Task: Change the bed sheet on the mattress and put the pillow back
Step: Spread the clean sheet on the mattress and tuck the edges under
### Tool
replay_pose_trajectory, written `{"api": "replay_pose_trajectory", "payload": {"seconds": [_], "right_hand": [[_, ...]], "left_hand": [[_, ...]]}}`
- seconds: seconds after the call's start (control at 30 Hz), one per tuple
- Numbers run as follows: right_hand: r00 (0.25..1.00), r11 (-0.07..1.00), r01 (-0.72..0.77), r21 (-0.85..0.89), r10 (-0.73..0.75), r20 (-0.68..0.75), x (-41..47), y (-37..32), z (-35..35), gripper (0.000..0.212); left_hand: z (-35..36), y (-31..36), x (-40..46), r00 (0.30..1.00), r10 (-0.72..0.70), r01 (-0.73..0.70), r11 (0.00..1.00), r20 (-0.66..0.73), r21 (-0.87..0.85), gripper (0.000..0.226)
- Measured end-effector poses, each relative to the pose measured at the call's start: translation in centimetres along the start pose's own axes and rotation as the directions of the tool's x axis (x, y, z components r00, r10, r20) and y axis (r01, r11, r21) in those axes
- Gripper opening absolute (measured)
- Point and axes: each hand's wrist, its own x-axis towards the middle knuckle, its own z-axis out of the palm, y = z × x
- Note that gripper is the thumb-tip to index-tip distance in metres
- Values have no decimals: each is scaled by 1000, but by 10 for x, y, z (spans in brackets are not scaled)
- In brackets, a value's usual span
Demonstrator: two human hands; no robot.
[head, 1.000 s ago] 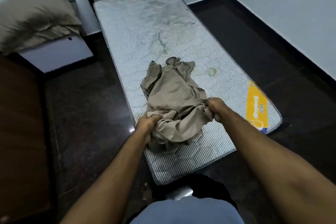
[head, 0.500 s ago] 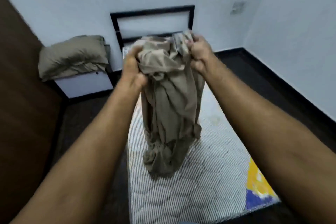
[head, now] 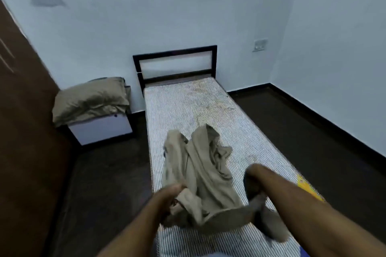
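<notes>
- Your left hand [head: 170,193] has its fingers curled into the near left edge of the bed sheet [head: 200,175], gripping it.
- Your right hand [head: 253,183] is turned down and blurred; its fingers seem bunched on the sheet's near right edge, holding it.
- The sheet is a crumpled khaki bundle, stretched between your 2 hands, its far folds lying on the mattress [head: 188,106].
- The mattress is bare, striped white and stained toward the black headboard [head: 175,54].
- The pillow [head: 89,98], in a matching khaki cover, sits on a white box [head: 102,129] left of the bed, well apart from the sheet.
</notes>
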Motion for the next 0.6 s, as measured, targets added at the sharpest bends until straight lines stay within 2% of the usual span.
{"api": "replay_pose_trajectory", "payload": {"seconds": [0.07,0.1,0.17,0.2,0.23,0.3,0.37,0.47,0.6], "right_hand": [[996,999,48,6,-48,79,1,-6,19,44],[996,994,84,76,-86,33,3,-10,13,45],[968,958,187,216,-142,-209,0,-16,-4,42],[923,932,217,290,-100,-371,0,-20,-13,36],[870,906,248,343,-52,-490,-1,-20,-19,28],[787,848,317,425,16,-617,-8,-22,-21,27],[769,807,334,487,65,-636,-8,-21,-17,30],[839,761,295,577,83,-538,-1,-6,-5,21],[892,598,280,751,128,-434,11,35,9,22]], "left_hand": [[-4,-12,0,999,-13,16,997,33,-77,32],[-8,-8,4,1000,-16,14,994,-17,-105,38],[-9,25,-6,996,13,-28,986,-90,-166,46],[-8,44,-9,994,16,-39,976,-107,-215,50],[-10,48,-5,997,39,-54,975,-69,-214,53],[-7,49,-1,999,43,-37,981,29,-190,43],[1,42,7,993,17,7,979,116,-203,35],[20,38,10,991,11,18,976,130,-219,38],[47,47,11,994,-14,47,944,104,-327,43]]}}
